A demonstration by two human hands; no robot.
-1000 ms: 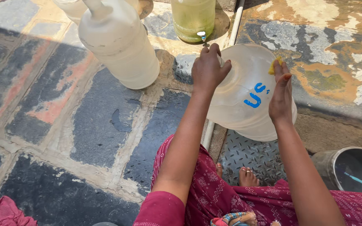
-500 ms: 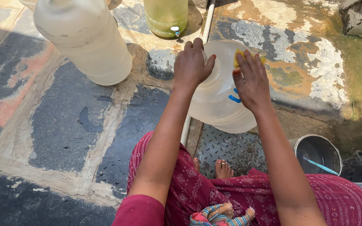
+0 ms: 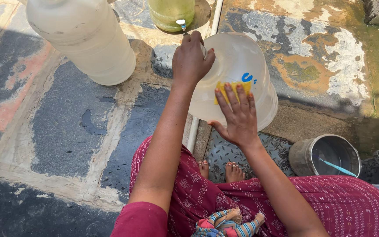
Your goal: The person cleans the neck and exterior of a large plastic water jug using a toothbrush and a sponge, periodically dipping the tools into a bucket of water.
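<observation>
Two hands are on the one jug, as I watch from the head camera. My right hand [image 3: 237,115] lies flat, fingers spread, pressing a yellow sponge [image 3: 230,90] against the side of a large translucent water jug [image 3: 233,70] — the sponge shows just above the fingertips, beside a blue mark on the plastic. My left hand [image 3: 190,58] is curled over the jug's upper end, gripping it near the neck; what exactly the fingers close on I cannot tell, since the hand covers it.

The jug lies tilted on its side on the stone paving [image 3: 66,127], its bottom end toward my lap. A thin white pipe [image 3: 216,17] runs under it from the top of the view down toward my feet [image 3: 219,169], which rest on a patterned metal plate [image 3: 229,151]. Just beyond the left hand stands a greenish container with a small white tap [image 3: 172,13]. To the left, well apart, stands a second big pale jug [image 3: 82,37]. At the right, near my knee, sits a small metal bucket [image 3: 325,154] with a blue-handled brush inside.
</observation>
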